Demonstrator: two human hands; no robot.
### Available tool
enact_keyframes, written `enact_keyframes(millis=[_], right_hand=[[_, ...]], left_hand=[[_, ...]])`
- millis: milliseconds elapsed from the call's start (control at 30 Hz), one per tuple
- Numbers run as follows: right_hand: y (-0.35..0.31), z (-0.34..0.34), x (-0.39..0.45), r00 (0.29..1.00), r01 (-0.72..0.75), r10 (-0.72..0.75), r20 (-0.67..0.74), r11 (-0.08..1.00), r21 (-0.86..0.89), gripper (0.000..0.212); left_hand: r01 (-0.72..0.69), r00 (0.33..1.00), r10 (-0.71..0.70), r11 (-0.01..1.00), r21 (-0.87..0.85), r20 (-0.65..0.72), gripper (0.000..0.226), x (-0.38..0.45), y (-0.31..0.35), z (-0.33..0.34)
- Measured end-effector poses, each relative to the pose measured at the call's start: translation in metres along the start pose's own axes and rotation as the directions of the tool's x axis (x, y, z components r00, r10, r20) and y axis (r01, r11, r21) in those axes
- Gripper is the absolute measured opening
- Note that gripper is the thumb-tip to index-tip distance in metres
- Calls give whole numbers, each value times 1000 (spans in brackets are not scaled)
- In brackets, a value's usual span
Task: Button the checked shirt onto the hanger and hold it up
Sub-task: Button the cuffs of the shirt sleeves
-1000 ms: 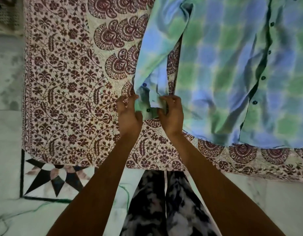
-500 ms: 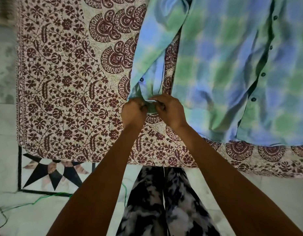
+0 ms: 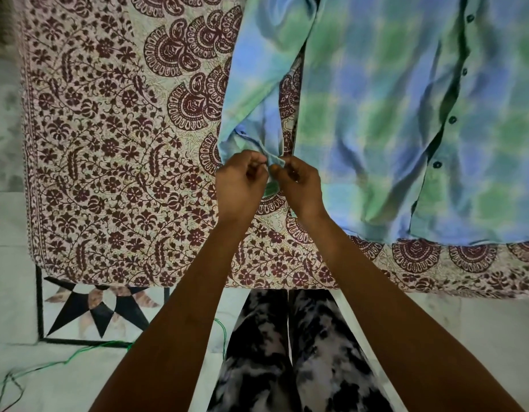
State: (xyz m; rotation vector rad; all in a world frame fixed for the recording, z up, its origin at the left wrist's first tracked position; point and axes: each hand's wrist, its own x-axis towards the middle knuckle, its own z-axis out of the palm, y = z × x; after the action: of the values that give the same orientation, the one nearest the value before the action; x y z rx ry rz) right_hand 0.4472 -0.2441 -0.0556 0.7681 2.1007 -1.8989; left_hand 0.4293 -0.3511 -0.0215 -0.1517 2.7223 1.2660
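The blue and green checked shirt (image 3: 376, 120) lies flat on a patterned bedspread, its front placket with dark buttons (image 3: 452, 119) running down the right side. Its left sleeve (image 3: 257, 84) stretches toward me, ending in the cuff (image 3: 273, 162). My left hand (image 3: 239, 182) and my right hand (image 3: 298, 185) meet at that cuff, fingers curled, each pinching one edge of the cuff fabric between them. No hanger is in view.
The maroon floral bedspread (image 3: 108, 144) covers the bed, whose near edge runs just beyond my legs (image 3: 287, 352). Pale marble floor with a black star inlay (image 3: 99, 310) lies at the lower left, and a green cord (image 3: 64, 361) trails across it.
My hands drew together at the sleeve cuff and lifted its edges, folding the cuff between the fingertips. The view shifted slightly toward the shirt.
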Motion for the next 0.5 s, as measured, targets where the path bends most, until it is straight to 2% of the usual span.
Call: enact_keyframes(millis=[200, 367, 500], right_hand=[[-4, -6, 5, 998, -57, 58, -9, 994, 97, 11], [-6, -12, 7, 999, 24, -23, 37, 999, -26, 9], [-5, -18, 7, 997, 42, -38, 66, 997, -70, 9]], left_hand=[[-85, 996, 83, 995, 54, 33, 10, 5, 4, 2], [-95, 996, 95, 995, 8, 3, 15, 4, 11, 2], [-141, 987, 139, 990, 13, 85, 15, 8, 12, 1]])
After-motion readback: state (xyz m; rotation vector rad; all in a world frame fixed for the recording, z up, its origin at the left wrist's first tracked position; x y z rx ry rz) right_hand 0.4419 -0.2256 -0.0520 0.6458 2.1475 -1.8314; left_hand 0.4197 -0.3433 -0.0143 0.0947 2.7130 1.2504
